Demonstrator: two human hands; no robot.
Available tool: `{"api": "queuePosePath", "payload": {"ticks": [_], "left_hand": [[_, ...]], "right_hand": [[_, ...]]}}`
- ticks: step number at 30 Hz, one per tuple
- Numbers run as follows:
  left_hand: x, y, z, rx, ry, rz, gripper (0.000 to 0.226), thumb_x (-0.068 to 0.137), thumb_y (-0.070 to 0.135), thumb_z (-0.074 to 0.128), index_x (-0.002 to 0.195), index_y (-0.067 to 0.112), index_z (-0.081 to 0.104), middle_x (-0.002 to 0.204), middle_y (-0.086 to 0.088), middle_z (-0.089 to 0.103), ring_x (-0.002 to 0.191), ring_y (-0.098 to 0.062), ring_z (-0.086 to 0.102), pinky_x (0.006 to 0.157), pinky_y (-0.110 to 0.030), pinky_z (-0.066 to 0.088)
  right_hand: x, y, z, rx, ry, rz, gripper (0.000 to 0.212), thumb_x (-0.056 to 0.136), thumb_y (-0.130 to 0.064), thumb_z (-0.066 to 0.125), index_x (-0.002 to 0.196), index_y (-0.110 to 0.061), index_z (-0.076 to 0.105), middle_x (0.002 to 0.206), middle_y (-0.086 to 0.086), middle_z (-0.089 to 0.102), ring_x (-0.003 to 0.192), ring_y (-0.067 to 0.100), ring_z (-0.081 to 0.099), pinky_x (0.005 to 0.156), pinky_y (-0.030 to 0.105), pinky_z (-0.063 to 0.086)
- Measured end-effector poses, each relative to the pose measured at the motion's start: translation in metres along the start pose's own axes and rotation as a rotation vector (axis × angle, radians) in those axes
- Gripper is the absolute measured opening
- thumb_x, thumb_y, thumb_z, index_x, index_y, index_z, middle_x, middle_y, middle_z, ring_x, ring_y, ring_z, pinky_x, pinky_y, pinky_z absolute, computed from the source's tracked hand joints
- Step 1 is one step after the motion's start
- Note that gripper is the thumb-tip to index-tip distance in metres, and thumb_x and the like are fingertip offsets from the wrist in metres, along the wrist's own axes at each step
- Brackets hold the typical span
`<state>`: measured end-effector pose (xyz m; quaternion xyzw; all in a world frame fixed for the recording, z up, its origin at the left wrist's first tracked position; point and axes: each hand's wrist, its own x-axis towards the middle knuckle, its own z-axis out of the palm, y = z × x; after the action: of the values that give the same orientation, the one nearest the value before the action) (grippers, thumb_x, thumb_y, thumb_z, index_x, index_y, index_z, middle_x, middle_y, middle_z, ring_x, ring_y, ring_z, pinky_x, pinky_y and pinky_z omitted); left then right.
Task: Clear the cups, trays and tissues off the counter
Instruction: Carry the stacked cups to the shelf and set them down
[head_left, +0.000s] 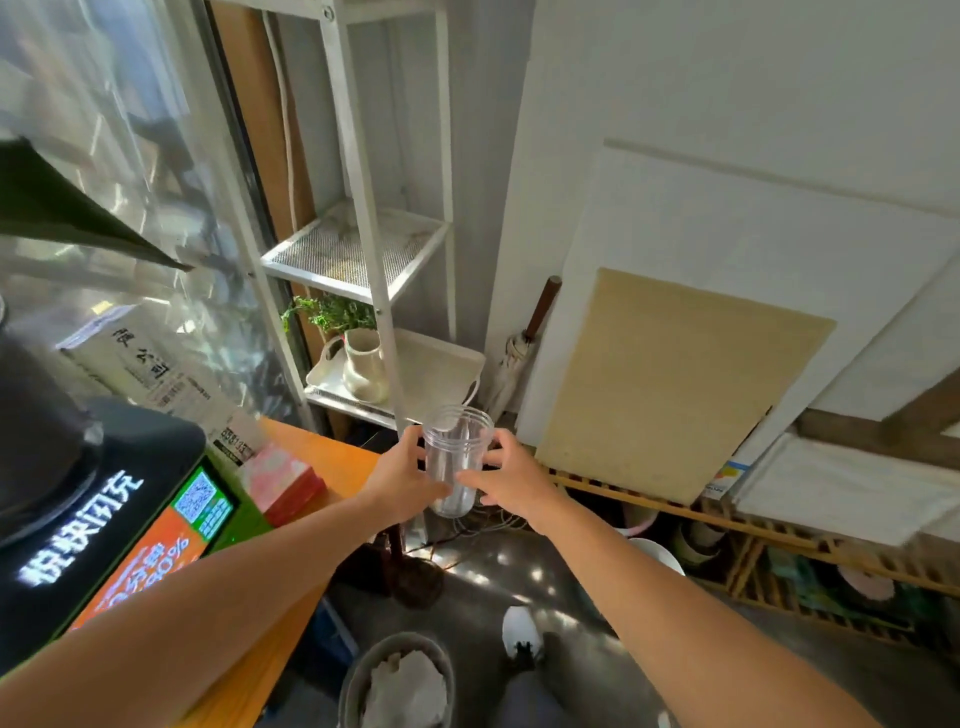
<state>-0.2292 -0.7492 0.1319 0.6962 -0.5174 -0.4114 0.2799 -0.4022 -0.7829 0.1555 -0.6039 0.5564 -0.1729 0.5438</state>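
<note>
A clear plastic cup (456, 452) is held upright in the air past the end of the orange counter (332, 457), in front of the white shelf rack. My left hand (400, 480) grips its left side and my right hand (511, 480) grips its right side. The cup looks empty. On the rack's lower shelf lies a white tray (441, 371) with a beige jug (363, 366) standing on it. Crumpled tissues (402, 688) fill a grey bin (358, 670) on the floor below me.
A red and pink tissue box (283, 480) sits on the counter beside a black charging kiosk (98, 519). The white shelf rack (363, 244) stands ahead. Boards lean on the right wall above a wooden slatted rack (753, 551). My shoe (522, 631) is on the grey floor.
</note>
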Motion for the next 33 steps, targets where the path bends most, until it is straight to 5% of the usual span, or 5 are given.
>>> {"api": "queuePosePath", "payload": {"ticks": [14, 22, 26, 29, 33], "left_hand": [[0.205, 0.032, -0.013, -0.111, 0.184, -0.219, 0.055, 0.072, 0.014, 0.083, 0.119, 0.019, 0.056, 0.109, -0.004, 0.066, 0.103, -0.026, 0.066, 0.092, -0.042, 0.055], [0.284, 0.026, 0.009, -0.293, 0.348, -0.267, 0.089, 0.051, 0.049, 0.080, 0.121, 0.005, 0.048, 0.101, -0.012, 0.062, 0.083, -0.015, 0.064, 0.067, -0.021, 0.054], [0.316, 0.003, 0.015, -0.338, 0.337, -0.372, 0.057, 0.077, 0.005, 0.080, 0.124, 0.014, 0.049, 0.107, -0.006, 0.062, 0.097, -0.009, 0.068, 0.075, -0.025, 0.058], [0.334, -0.006, 0.022, -0.315, 0.376, -0.476, 0.059, 0.080, 0.006, 0.075, 0.131, 0.021, 0.050, 0.110, 0.000, 0.065, 0.100, -0.019, 0.065, 0.083, -0.040, 0.060], [0.354, -0.018, 0.034, -0.320, 0.428, -0.508, 0.063, 0.082, 0.011, 0.074, 0.136, 0.024, 0.047, 0.117, 0.003, 0.062, 0.086, -0.013, 0.070, 0.070, -0.027, 0.060]], "right_hand": [[0.254, -0.037, -0.083, -0.120, -0.285, -0.025, 0.059, 0.079, -0.019, 0.078, 0.128, -0.028, 0.048, 0.123, 0.005, 0.063, 0.107, 0.019, 0.063, 0.094, 0.048, 0.056], [0.363, -0.021, -0.096, -0.211, -0.372, 0.025, 0.086, 0.075, -0.022, 0.084, 0.148, -0.026, 0.039, 0.119, -0.004, 0.057, 0.112, 0.024, 0.061, 0.095, 0.045, 0.055], [0.401, -0.004, -0.078, -0.244, -0.360, 0.034, 0.068, 0.075, -0.018, 0.084, 0.133, -0.021, 0.050, 0.118, 0.000, 0.061, 0.109, 0.023, 0.061, 0.095, 0.041, 0.053], [0.422, 0.007, -0.067, -0.292, -0.349, 0.047, 0.061, 0.078, -0.014, 0.079, 0.131, -0.020, 0.049, 0.116, 0.001, 0.061, 0.104, 0.023, 0.063, 0.091, 0.040, 0.055], [0.445, 0.018, -0.055, -0.315, -0.337, 0.028, 0.066, 0.081, -0.015, 0.076, 0.139, -0.022, 0.045, 0.111, -0.004, 0.056, 0.104, 0.022, 0.065, 0.087, 0.036, 0.055]]}}
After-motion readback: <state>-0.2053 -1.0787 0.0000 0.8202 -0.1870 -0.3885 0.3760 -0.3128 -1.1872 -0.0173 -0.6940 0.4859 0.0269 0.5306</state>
